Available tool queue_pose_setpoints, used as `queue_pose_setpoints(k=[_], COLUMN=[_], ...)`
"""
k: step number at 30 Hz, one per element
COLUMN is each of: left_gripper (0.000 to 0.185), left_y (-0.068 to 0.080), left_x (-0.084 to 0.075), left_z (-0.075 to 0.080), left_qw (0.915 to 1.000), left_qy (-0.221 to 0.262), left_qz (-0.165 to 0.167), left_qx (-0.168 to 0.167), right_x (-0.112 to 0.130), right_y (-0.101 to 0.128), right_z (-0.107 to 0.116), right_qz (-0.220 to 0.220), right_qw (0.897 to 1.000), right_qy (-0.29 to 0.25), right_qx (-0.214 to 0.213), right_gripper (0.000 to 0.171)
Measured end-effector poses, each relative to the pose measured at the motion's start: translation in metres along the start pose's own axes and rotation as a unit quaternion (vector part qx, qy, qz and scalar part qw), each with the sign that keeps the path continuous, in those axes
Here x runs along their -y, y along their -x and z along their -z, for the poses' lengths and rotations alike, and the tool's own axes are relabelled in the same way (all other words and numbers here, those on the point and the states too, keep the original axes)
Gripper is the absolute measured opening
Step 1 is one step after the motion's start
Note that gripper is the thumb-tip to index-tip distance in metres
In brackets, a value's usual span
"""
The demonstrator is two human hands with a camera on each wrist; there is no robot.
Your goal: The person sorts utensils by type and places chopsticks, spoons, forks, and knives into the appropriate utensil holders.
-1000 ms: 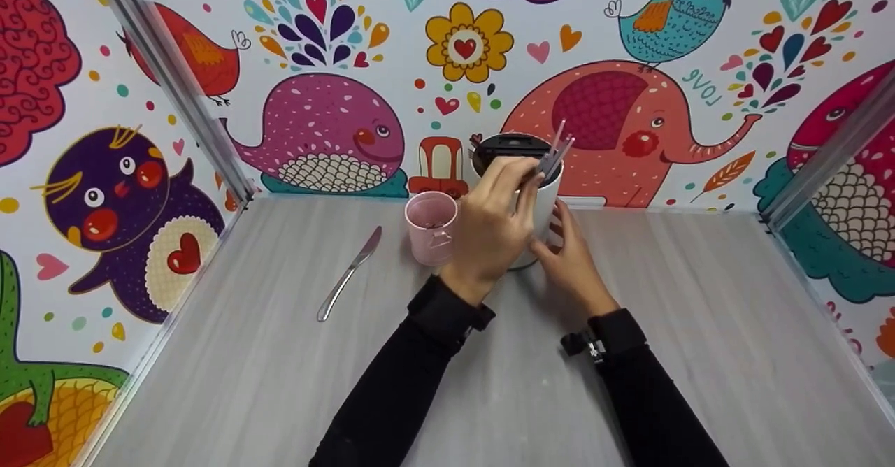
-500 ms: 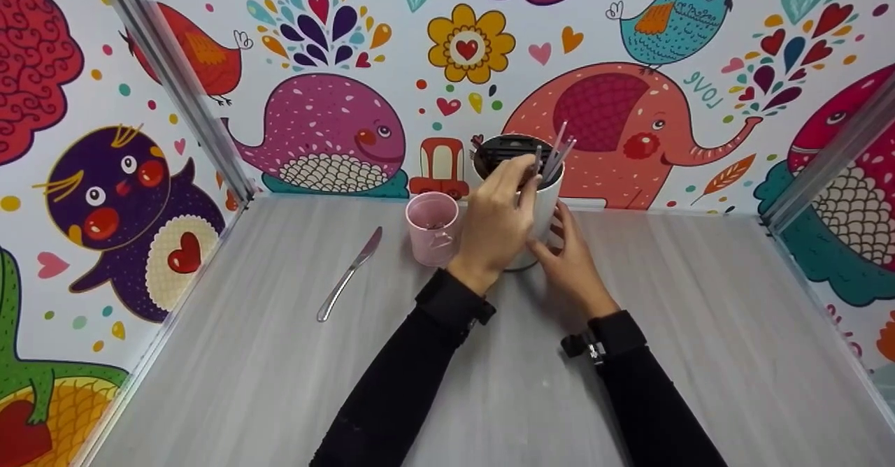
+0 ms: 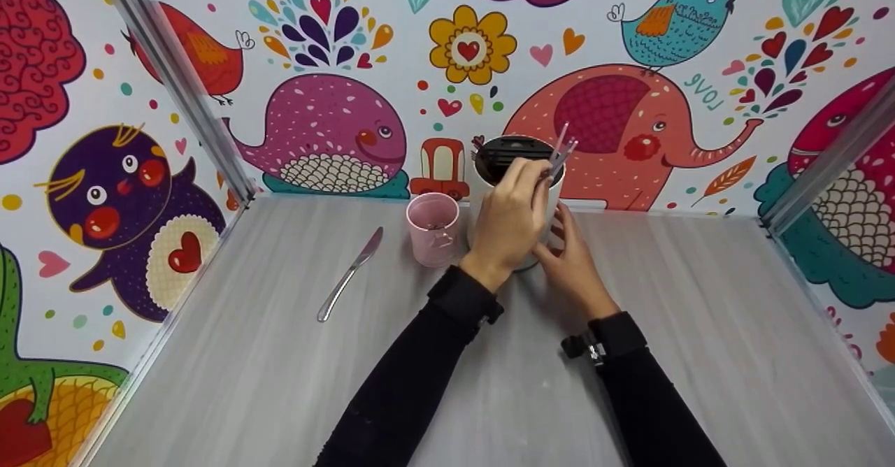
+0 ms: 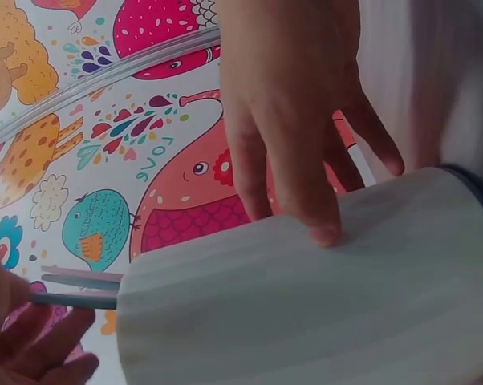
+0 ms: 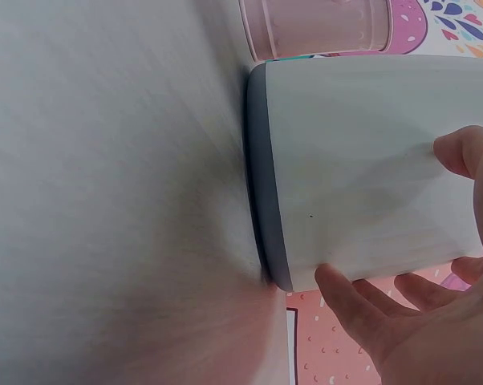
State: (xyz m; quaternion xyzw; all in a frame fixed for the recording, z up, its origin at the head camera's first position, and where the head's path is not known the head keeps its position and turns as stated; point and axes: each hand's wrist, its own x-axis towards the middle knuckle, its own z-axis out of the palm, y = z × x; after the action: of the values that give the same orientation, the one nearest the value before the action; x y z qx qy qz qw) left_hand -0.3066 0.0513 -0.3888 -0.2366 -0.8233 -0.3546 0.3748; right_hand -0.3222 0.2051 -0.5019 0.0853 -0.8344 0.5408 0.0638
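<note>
A tall white cylindrical holder (image 4: 290,313) with a dark base band stands upright at the back wall, its inside black in the head view. Slim pale sticks (image 3: 563,144) rise from its right side. My left hand (image 3: 509,217) is over the front of the rim and pinches a thin grey-blue stick (image 4: 73,301) where it leaves the opening. Its lower end is hidden inside. My right hand (image 3: 577,263) holds the holder's right side low down, thumb (image 5: 458,151) on the front and fingers curving round the side.
A pink cup (image 3: 432,240) with a small handle stands just left of the holder, with something small inside. Further left a table knife (image 3: 349,275) lies slanted on the grey tabletop (image 3: 245,383). Printed wall panels (image 3: 335,135) enclose the back and sides.
My left hand has shifted right along the holder's rim, from beside one stick toward the group at the right. My right hand, the holder, the cup and the knife have stayed put.
</note>
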Motion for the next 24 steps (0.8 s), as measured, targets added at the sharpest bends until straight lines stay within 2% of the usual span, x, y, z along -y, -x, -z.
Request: queue_pose_setpoints(k=[6, 12, 19, 24], left_gripper=[0.022, 0.026, 0.032, 0.038], left_y=[0.000, 0.002, 0.003, 0.005], left_x=[0.003, 0.008, 0.013, 0.012], left_z=[-0.004, -0.005, -0.008, -0.010], left_qw=[0.9997, 0.9977, 0.9906, 0.9835], left_qy=[-0.015, -0.052, -0.110, -0.161], left_qz=[0.009, 0.009, 0.008, -0.002], left_qx=[0.019, 0.043, 0.081, 0.082], right_x=[-0.012, -0.011, -0.009, -0.009], right_y=[-0.003, -0.002, -0.002, -0.002], right_z=[-0.002, -0.001, 0.000, 0.000], right_qz=[0.018, 0.009, 0.008, 0.006], right_qw=[1.000, 1.000, 1.000, 1.000], right_qy=[0.007, 0.015, 0.023, 0.029], right_qx=[-0.005, -0.006, -0.001, 0.002], right_gripper=[0.093, 0.093, 0.092, 0.094])
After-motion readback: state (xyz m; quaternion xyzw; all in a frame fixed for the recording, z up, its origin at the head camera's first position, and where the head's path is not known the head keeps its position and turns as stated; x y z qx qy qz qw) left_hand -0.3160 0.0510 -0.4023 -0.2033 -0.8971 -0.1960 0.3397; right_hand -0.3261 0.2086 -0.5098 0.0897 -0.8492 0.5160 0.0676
